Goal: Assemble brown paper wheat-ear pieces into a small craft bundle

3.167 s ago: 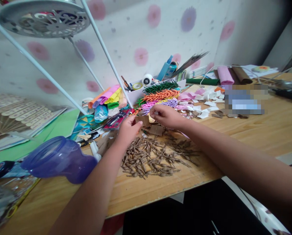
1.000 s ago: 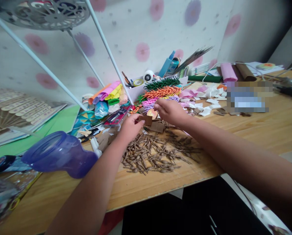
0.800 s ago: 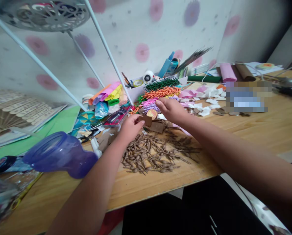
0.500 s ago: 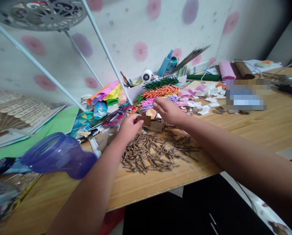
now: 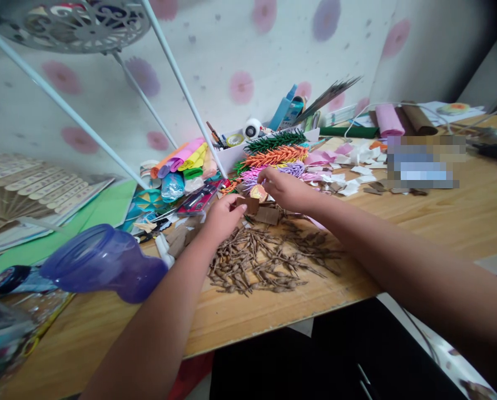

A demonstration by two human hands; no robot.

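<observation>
Pinching brown paper [image 5: 251, 206], the left hand [image 5: 222, 219] could tear it by tugging; the right hand's grip [image 5: 289, 190] I cannot tell.

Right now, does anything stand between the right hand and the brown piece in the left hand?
A round red-and-yellow piece shows in the gap between the right hand and the brown piece in the left hand. It seems to lie behind the brown piece, so likely not in the way, though one view cannot settle depth.
</observation>
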